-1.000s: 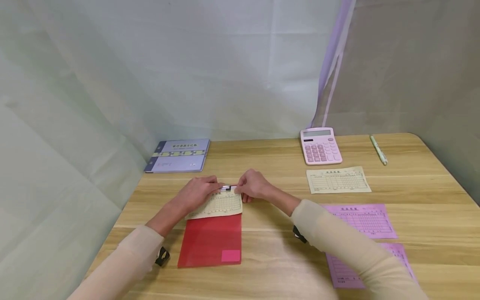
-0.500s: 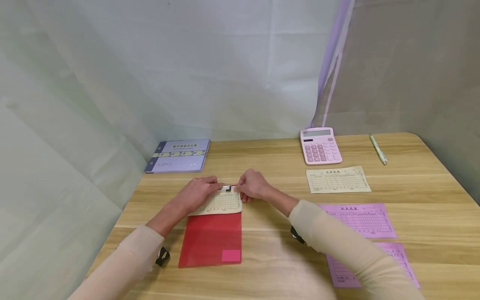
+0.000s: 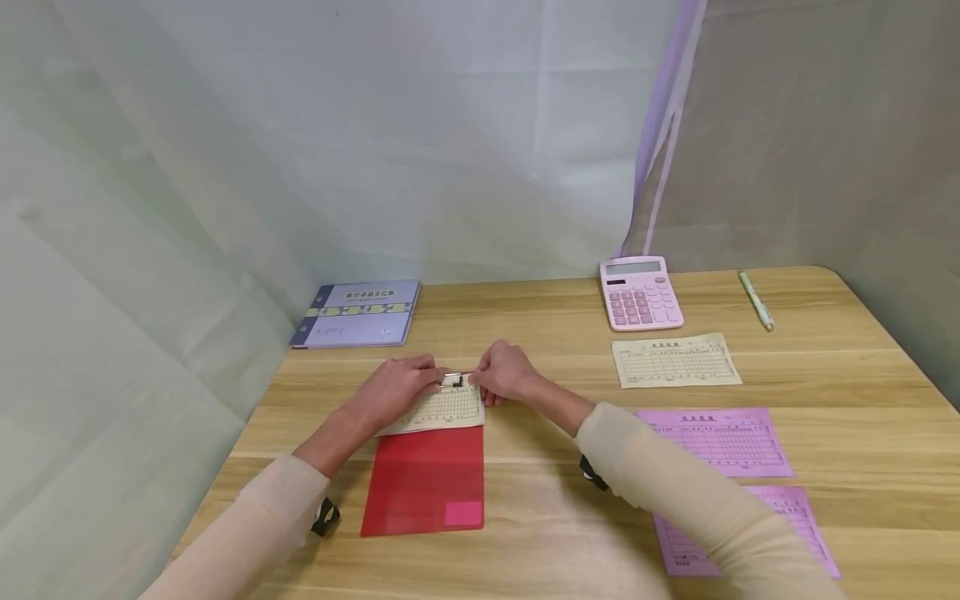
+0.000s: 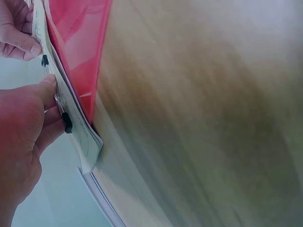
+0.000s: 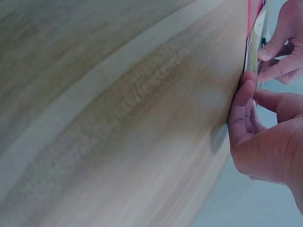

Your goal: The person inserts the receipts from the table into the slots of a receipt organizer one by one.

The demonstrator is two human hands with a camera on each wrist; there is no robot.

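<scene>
A red clip folder (image 3: 427,479) lies on the table with a pink label at its near right corner. Over its far part sit cream printed forms (image 3: 448,408), seen edge-on as a thin stack in the left wrist view. A metal clip (image 4: 59,100) with black ends sits at their top edge. My left hand (image 3: 393,389) pinches this clip, thumb on its metal bar and fingers behind. At the forms' top right corner, my right hand (image 3: 507,371) pinches the paper between thumb and index finger, its other fingers curled by the folder's edge.
Right of the folder lie another cream form (image 3: 675,362) and two pink forms (image 3: 716,437), partly under the right sleeve. Farther back are a pink calculator (image 3: 641,292) and a green pen (image 3: 756,300). A blue-purple account book (image 3: 356,312) lies back left, near the cloth backdrop (image 3: 480,133).
The cream forms have slid slightly toward the clip, and less white shows around the clip at their top edge. Both hands stay nearly in place.
</scene>
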